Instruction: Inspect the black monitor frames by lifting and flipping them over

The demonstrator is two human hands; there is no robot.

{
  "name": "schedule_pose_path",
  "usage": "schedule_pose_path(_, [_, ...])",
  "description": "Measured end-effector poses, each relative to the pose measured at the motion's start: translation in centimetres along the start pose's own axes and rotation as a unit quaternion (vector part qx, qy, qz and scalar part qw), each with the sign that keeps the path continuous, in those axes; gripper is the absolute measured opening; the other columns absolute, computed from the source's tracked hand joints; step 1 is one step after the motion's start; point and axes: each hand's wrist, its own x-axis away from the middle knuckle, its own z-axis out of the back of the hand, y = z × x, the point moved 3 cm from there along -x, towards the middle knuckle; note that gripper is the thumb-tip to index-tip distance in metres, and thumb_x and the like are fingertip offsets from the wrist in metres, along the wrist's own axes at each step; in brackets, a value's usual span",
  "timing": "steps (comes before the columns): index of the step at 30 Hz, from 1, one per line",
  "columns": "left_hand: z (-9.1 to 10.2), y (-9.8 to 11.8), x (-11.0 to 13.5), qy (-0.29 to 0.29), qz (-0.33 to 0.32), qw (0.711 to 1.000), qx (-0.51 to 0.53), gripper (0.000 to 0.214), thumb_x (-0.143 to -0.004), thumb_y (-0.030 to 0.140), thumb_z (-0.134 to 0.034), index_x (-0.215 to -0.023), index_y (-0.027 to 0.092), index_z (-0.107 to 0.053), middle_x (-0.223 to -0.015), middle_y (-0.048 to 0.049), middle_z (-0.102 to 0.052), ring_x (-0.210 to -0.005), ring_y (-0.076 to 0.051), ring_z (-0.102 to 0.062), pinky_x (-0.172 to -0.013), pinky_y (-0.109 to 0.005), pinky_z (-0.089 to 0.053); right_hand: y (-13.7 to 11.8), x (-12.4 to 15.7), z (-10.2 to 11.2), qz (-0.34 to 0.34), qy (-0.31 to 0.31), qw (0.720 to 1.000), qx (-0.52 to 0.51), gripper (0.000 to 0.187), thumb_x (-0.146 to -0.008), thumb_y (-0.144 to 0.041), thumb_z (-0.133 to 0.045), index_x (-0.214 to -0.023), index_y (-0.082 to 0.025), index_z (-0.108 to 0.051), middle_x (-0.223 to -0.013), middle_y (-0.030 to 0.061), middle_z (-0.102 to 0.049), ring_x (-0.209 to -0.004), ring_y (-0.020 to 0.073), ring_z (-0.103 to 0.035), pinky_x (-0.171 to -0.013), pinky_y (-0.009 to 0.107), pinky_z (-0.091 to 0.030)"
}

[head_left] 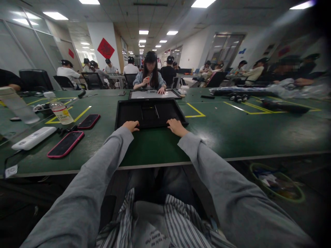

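Observation:
A black rectangular tray-like panel [129, 108] with a raised rim lies on the green table [155, 148] in front of me. Two thin light strips run front to back inside it, with a dark piece at its middle. My left hand [131, 126] grips the near rim toward the left, fingers bent over the edge. Toward the right end of that same rim, my right hand [177, 127] holds on in a similar way. Part of the near rim is hidden by my hands.
A co-worker [150, 74] sits opposite, hand on a pale flat panel [155, 94]. At left are two phones [66, 144] [89, 121], a white device [34, 138], a bottle [60, 112] and a cup [18, 103]. Plastic wrap [289, 88] lies far right; a basket [278, 182] stands below.

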Motion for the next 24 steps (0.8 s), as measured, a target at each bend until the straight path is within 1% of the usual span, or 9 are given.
schedule_pose_path(3, [0.1,-1.5,-2.9,0.020,0.052,0.998,-0.003,0.032,-0.093,0.038,-0.060,-0.121,0.024,-0.060,-0.125,-0.0105,-0.067,-0.115,-0.025,-0.063,-0.090,-0.033,-0.047,1.7,-4.2,-1.0,-0.085,-0.027,0.994,-0.058,0.027,-0.094,-0.038,-0.060,-0.115,-0.020,-0.064,-0.120,0.0138,-0.068,-0.117,0.0318,-0.057,-0.096,0.046,-0.043])
schedule_pose_path(5, [-0.2,-2.4,-3.9,0.049,0.083,0.995,-0.007,0.030,-0.093,0.038,-0.059,-0.120,0.023,-0.061,-0.122,-0.0118,-0.068,-0.114,-0.025,-0.063,-0.089,-0.034,-0.047,2.4,-6.2,-1.4,-0.133,-0.039,0.987,-0.087,0.033,-0.090,-0.048,-0.065,-0.109,-0.021,-0.066,-0.115,0.0115,-0.071,-0.113,0.0302,-0.061,-0.096,0.045,-0.043])
schedule_pose_path(9, [-1.1,-2.7,-4.2,0.111,0.105,0.988,-0.002,0.040,-0.096,0.050,-0.050,-0.119,0.019,-0.062,-0.122,-0.0164,-0.067,-0.116,-0.029,-0.061,-0.092,-0.037,-0.045,2.6,-7.1,-1.6,-0.151,-0.012,0.983,-0.108,0.040,-0.090,-0.059,-0.062,-0.104,-0.022,-0.069,-0.112,0.0103,-0.073,-0.111,0.0270,-0.063,-0.098,0.042,-0.044])
schedule_pose_path(11, [-1.3,-2.4,-3.7,0.123,0.116,0.985,0.009,0.051,-0.097,0.058,-0.042,-0.119,0.017,-0.063,-0.121,-0.0178,-0.067,-0.116,-0.030,-0.061,-0.094,-0.039,-0.044,2.4,-6.5,-1.5,-0.145,-0.001,0.984,-0.108,0.042,-0.094,-0.060,-0.054,-0.101,-0.022,-0.070,-0.112,0.0111,-0.073,-0.112,0.0265,-0.063,-0.097,0.041,-0.044])
schedule_pose_path(14, [-1.1,-2.0,-2.4,0.092,0.112,0.989,0.022,0.058,-0.098,0.062,-0.035,-0.117,0.015,-0.065,-0.119,-0.0176,-0.068,-0.113,-0.030,-0.063,-0.093,-0.038,-0.044,2.0,-4.6,-0.9,-0.127,-0.004,0.986,-0.105,0.043,-0.100,-0.055,-0.045,-0.098,-0.021,-0.070,-0.110,0.0113,-0.073,-0.110,0.0260,-0.063,-0.097,0.041,-0.045])
schedule_pose_path(16, [-0.8,-1.8,-1.1,0.064,0.084,0.994,0.026,0.059,-0.095,0.064,-0.040,-0.117,0.016,-0.066,-0.118,-0.0161,-0.069,-0.111,-0.029,-0.064,-0.091,-0.037,-0.045,1.9,-2.9,-0.3,-0.104,-0.012,0.988,-0.116,0.037,-0.099,-0.051,-0.048,-0.100,-0.021,-0.070,-0.111,0.0101,-0.073,-0.109,0.0253,-0.064,-0.096,0.041,-0.046])
schedule_pose_path(19, [-0.3,-1.2,1.3,0.039,0.043,0.997,0.041,0.061,-0.088,0.070,-0.049,-0.115,0.019,-0.068,-0.116,-0.0132,-0.071,-0.106,-0.028,-0.066,-0.087,-0.034,-0.047,1.6,0.6,0.5,-0.061,-0.012,0.987,-0.147,0.032,-0.089,-0.050,-0.065,-0.105,-0.022,-0.070,-0.113,0.0088,-0.072,-0.109,0.0262,-0.064,-0.095,0.041,-0.048])
schedule_pose_path(22, [-0.2,-0.6,3.3,0.007,0.061,0.995,0.084,0.064,-0.087,0.077,-0.040,-0.099,0.025,-0.074,-0.101,-0.0093,-0.074,-0.094,-0.027,-0.069,-0.080,-0.034,-0.048,0.9,4.0,1.2,-0.041,0.006,0.977,-0.209,0.030,-0.093,-0.049,-0.057,-0.098,-0.022,-0.070,-0.102,0.0065,-0.074,-0.098,0.0231,-0.067,-0.090,0.037,-0.050])
schedule_pose_path(24, [-0.3,-0.1,3.9,-0.006,0.078,0.991,0.106,0.067,-0.088,0.079,-0.033,-0.086,0.027,-0.076,-0.091,-0.0077,-0.074,-0.087,-0.026,-0.069,-0.077,-0.035,-0.047,0.3,5.7,1.5,-0.056,0.031,0.974,-0.220,0.033,-0.097,-0.048,-0.049,-0.093,-0.022,-0.070,-0.094,0.0057,-0.073,-0.090,0.0218,-0.067,-0.086,0.036,-0.050])
